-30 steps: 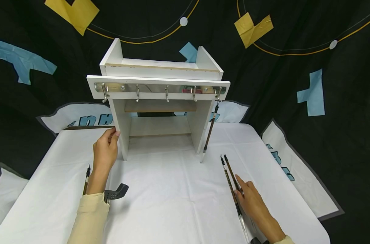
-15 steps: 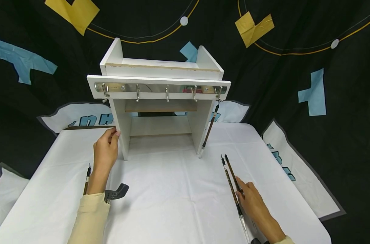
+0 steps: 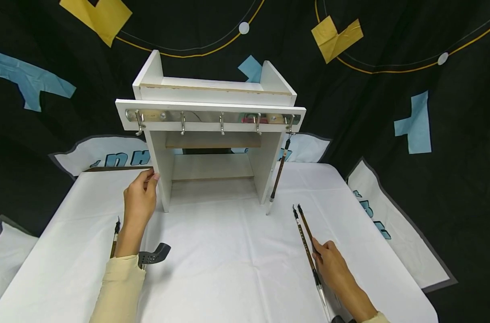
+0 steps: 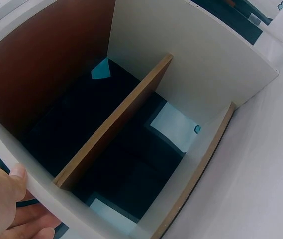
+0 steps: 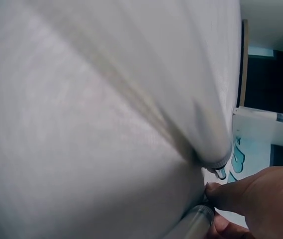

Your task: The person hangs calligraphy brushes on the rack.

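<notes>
A white wooden rack (image 3: 224, 96) with a metal hook strip (image 3: 200, 117) stands at the back of the table. My left hand (image 3: 140, 199) holds the front edge of its left side panel; in the left wrist view the thumb (image 4: 18, 177) lies on that edge. My right hand (image 3: 335, 267) pinches a brown-handled calligraphy brush (image 3: 304, 220) lying at the right. Beside it lies a second brush (image 3: 307, 253) with a clear cap. Another brush (image 3: 280, 168) hangs by its loop from the rightmost hook. In the right wrist view, clear brush caps (image 5: 216, 144) loom close to the lens.
One more brush (image 3: 115, 237) lies at the left, partly behind my left forearm. White cloth covers the table (image 3: 216, 269). A black curtain (image 3: 374, 107) with yellow and blue paper pieces hangs behind. A black wrist mount (image 3: 155, 254) sticks out from my left wrist.
My right index finger has drawn in and come down, and the finger and thumb now pinch the brush. The hanging brush sways slightly. The left hand stays in place.
</notes>
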Tool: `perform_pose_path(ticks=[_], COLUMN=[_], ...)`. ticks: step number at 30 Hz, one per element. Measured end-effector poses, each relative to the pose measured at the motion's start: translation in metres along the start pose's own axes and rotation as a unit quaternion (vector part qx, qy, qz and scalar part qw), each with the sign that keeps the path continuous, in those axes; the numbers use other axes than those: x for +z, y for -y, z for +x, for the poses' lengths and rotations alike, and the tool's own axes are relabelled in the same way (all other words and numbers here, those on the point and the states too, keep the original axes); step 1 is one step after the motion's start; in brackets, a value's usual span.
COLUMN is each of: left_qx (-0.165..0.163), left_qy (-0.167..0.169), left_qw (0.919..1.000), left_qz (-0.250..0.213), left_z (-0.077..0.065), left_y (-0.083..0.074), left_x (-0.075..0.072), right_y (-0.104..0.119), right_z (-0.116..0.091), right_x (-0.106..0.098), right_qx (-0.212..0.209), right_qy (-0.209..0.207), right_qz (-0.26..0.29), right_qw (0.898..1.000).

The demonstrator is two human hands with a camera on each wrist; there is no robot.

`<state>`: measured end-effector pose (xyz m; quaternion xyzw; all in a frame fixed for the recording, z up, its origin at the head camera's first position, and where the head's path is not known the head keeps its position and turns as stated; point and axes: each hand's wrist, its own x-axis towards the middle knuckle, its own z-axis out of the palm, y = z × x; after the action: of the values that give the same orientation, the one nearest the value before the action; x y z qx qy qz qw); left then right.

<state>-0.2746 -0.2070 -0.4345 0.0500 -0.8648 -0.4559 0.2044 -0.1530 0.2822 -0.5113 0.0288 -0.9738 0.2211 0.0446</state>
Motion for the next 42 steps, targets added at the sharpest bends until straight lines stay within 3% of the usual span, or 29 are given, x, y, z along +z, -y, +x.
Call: perform_pose_path(ticks=[22, 36, 42], left_qx=[-0.006, -0.003, -0.003], left_qy=[0.002, -0.003, 0.0], left_qw=[1.0, 1.0, 1.0], left_qz=[0.005, 0.003, 0.003], left_z=[-0.001, 0.0, 0.0], left_y=[-0.003, -0.001, -0.001], left_x=[0.0, 0.0, 0.0], right_y=[-0.002, 0.006, 0.012], right_z=[0.0, -0.001, -0.001], right_x=[0.003, -0.005, -0.01], right_qx=[-0.021, -0.077, -0.12], right_qy=[-0.037, -0.153, -0.223], right_qz=[-0.016, -0.011, -0.02], right_qw=[0.999, 0.985, 0.967])
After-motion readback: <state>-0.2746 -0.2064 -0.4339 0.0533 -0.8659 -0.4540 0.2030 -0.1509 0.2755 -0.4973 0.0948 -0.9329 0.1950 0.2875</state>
